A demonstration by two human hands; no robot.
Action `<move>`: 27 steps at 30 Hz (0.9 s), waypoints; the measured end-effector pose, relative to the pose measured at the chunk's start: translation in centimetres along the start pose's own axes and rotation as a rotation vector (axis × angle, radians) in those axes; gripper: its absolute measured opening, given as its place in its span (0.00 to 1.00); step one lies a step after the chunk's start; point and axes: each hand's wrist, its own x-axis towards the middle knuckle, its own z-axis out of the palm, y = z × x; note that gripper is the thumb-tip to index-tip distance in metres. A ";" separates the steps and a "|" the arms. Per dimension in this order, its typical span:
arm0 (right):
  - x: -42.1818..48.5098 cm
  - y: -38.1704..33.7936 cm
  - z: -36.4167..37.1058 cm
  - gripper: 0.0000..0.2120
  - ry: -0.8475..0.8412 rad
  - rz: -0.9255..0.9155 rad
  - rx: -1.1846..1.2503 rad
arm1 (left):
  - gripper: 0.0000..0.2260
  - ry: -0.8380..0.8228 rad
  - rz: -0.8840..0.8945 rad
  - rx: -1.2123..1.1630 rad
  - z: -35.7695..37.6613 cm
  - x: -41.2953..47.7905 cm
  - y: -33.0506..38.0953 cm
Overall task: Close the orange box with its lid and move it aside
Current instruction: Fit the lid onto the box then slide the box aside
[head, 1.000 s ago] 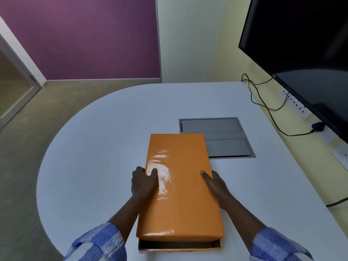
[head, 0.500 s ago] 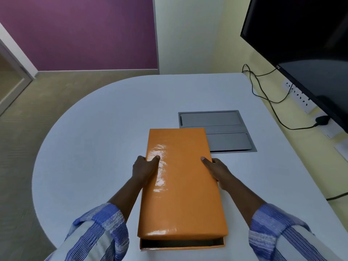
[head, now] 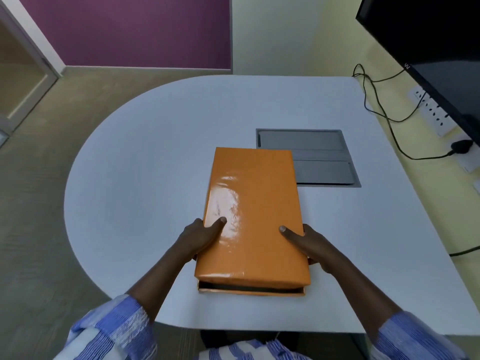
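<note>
A glossy orange lid lies over the orange box on the white table. Only the box's near rim shows, with a dark gap between it and the lid. My left hand grips the lid's left edge, thumb on top. My right hand grips the right edge in the same way, its fingers hidden down the side.
A grey recessed panel sits in the table just beyond and right of the box. A black screen, a socket strip and black cables line the right wall. The table's curved edge runs on the left.
The box and lid sit farther from me in the view and my arms reach out more. Both hands keep their grip on the lid's sides.
</note>
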 end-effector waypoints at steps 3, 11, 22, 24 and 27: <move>-1.1 0.6 -0.3 0.50 -0.074 0.035 -0.028 | 0.43 -0.024 -0.031 -0.016 0.2 -0.8 -0.5; -2.6 2.0 -0.5 0.57 -0.262 0.142 0.001 | 0.44 -0.170 -0.065 -0.112 0.5 -3.0 -2.3; -3.1 3.2 0.3 0.54 -0.203 0.058 -0.057 | 0.40 -0.171 0.062 -0.188 1.8 -3.6 -5.1; -2.9 3.4 0.2 0.54 -0.211 0.046 -0.060 | 0.41 -0.178 0.091 -0.183 1.9 -3.7 -5.3; -2.7 3.8 0.0 0.56 -0.249 0.033 -0.070 | 0.45 -0.236 0.154 -0.149 1.8 -3.6 -5.8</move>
